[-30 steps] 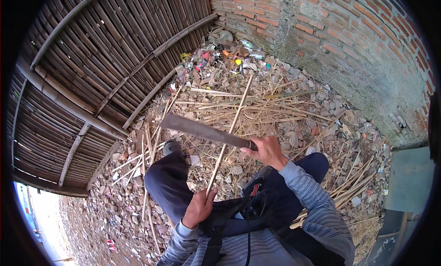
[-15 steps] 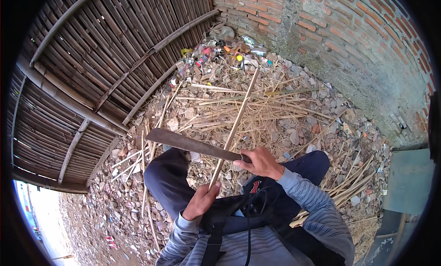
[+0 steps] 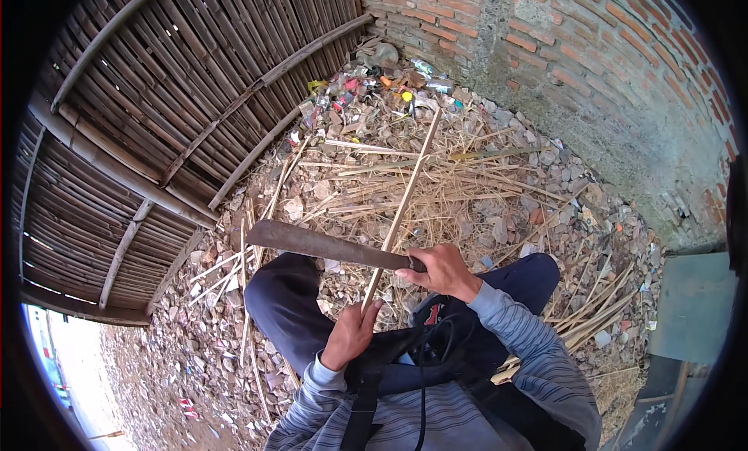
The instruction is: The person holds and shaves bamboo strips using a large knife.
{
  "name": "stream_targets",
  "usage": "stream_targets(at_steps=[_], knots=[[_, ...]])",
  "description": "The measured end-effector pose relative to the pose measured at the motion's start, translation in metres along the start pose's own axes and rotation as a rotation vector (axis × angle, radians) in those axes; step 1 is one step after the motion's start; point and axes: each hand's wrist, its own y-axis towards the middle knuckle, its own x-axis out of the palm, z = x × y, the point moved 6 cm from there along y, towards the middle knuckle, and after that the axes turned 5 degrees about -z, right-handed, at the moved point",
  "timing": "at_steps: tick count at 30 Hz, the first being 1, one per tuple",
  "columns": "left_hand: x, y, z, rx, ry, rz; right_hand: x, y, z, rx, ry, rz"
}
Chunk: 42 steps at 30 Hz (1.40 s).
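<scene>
Head view: light pale strip in one hand, long blade in the other

The pale strip (image 3: 403, 206) stands out at a slant in front of the seated person, its near end by the lap between the dark trouser legs (image 3: 284, 303) and its far end reaching out over the rubble (image 3: 175, 365). The left hand (image 3: 350, 336) is closed around that near end, thumb laid along it. The right hand (image 3: 446, 272) is clamped on the short handle (image 3: 418, 265) of a broad, dark blade (image 3: 319, 242), which lies crosswise over the strip just ahead of the left hand; whether its edge bites the strip cannot be told.

Long, thin and straight, the strip looks like split bamboo or wood: probably light and fairly stiff, though springy toward the unsupported far end, and apt to split along its grain. Its sides may be sharp or splintery, so a firm pinch at the near end, well clear of the blade, seems the better hold. The blade looks like metal and is likely much heavier, with its weight out toward the broad tip; the handle is the place to grip. Similar loose strips (image 3: 592, 322) lie on the right.
</scene>
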Motion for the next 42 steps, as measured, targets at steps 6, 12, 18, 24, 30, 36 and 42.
stream_targets(at_steps=[6, 12, 18, 24, 30, 36, 42], knots=[[0.003, -0.001, -0.006, -0.042, -0.017, -0.033, 0.004, -0.004, 0.004, -0.022, -0.033, 0.058], [0.01, 0.001, -0.014, -0.146, -0.065, -0.111, -0.001, -0.004, -0.002, 0.021, 0.013, 0.049], [0.0, 0.008, 0.001, -0.072, -0.105, -0.051, -0.008, -0.002, -0.023, -0.123, -0.075, 0.069], [-0.007, 0.01, 0.001, -0.043, -0.061, 0.0, -0.005, 0.005, -0.004, 0.05, -0.063, 0.002], [-0.006, 0.01, 0.004, 0.014, -0.013, 0.01, -0.001, 0.002, -0.018, -0.136, -0.136, 0.145], [-0.007, 0.001, -0.006, -0.009, 0.051, 0.018, -0.015, 0.014, 0.04, 0.06, -0.055, 0.129], [-0.004, 0.003, -0.001, -0.032, 0.067, -0.013, -0.008, 0.01, 0.008, -0.125, -0.076, 0.094]])
